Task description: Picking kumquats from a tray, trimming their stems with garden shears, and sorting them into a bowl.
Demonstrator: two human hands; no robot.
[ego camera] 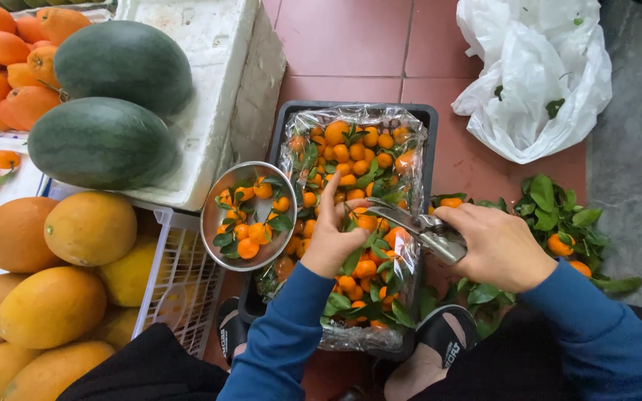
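Note:
A black crate point(429, 117) lined with clear plastic holds many small orange mandarins with green leaves point(351, 152). My left hand point(332, 238) reaches into the crate and pinches a leafy mandarin point(366, 222). My right hand point(493, 246) grips metal shears point(419, 226), whose blades point left at that fruit, just beside my left fingers. A round metal bowl point(217, 212) with trimmed mandarins stands at the crate's left edge.
Two dark green watermelons point(105, 141) lie on a white foam box point(209, 44). Large yellow-orange fruits point(53, 304) fill a white basket at the left. A white plastic bag point(536, 74) and a pile of cut leaves point(559, 215) lie on the red tiled floor.

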